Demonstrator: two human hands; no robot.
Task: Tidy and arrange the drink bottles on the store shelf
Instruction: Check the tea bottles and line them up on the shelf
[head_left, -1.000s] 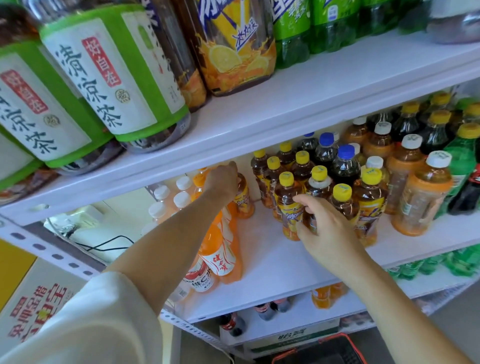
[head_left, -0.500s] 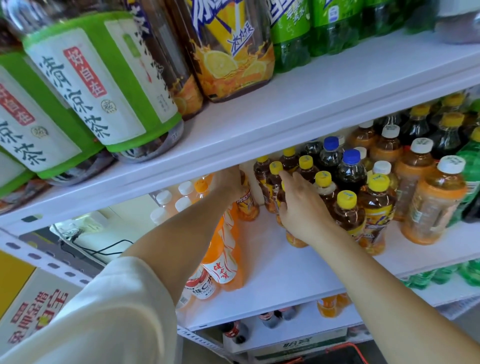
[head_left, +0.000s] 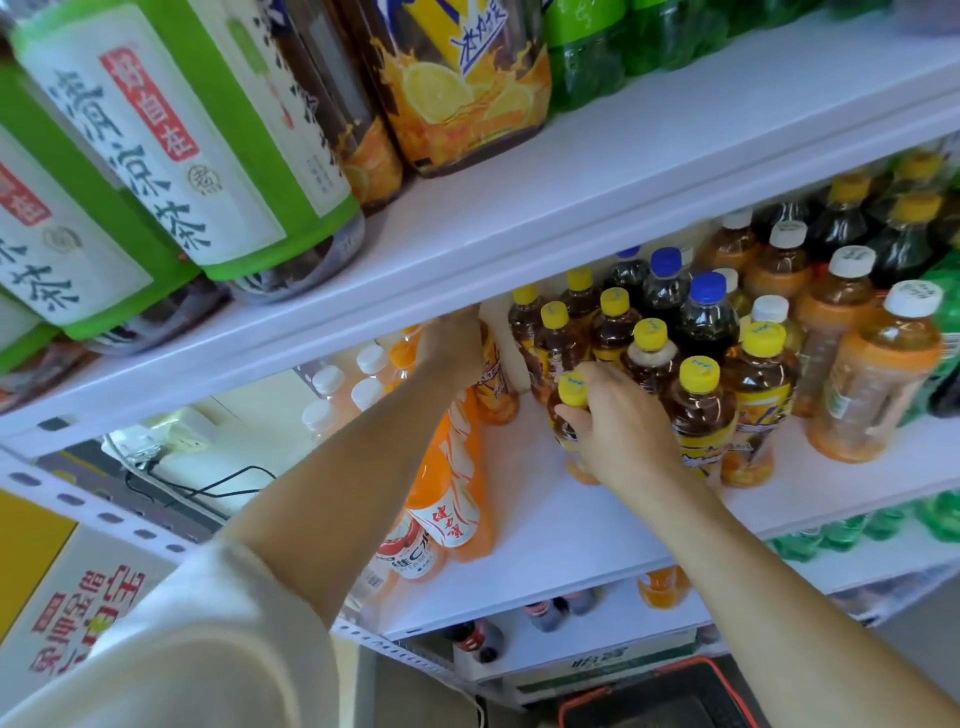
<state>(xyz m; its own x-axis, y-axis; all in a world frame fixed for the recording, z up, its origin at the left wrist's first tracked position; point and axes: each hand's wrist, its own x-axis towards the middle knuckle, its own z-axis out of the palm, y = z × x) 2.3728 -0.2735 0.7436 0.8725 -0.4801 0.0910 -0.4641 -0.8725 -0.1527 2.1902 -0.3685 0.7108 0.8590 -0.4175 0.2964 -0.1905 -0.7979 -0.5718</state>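
Head cam: both arms are reaching into the middle shelf (head_left: 545, 525), quick rundown from my end.
Grip on the right: my right hand (head_left: 618, 431) is curled round the neck and shoulder of the front tea bottle (head_left: 571, 395). The thumb is on the near side and the yellow cap pokes out just above the knuckles.
Grip on the left: my left hand (head_left: 452, 345) is way back under the upper shelf and looks wrapped over the top of the back tea bottle (head_left: 493, 387). The fingertips are hidden, so I can't say how tight that hold is.
Around the right grip: the tea cluster (head_left: 701, 410) is packed right up against the far side of that hand. There's bare shelf on the thumb side, between my two hands.
Around the left grip: the orange soda bottles (head_left: 447, 493) stand just under that wrist, touching or nearly.
Step, my guess: I'm pulling stray teas together, one bottle per hand, with the lining up not yet done.
Next move, I reckon: bring the back bottle across the gap toward the right grip. Keep both upright, set them flush with the cluster, then let go.
Watch out: the forearm sits close over the sodas, and a nudge could tip them.
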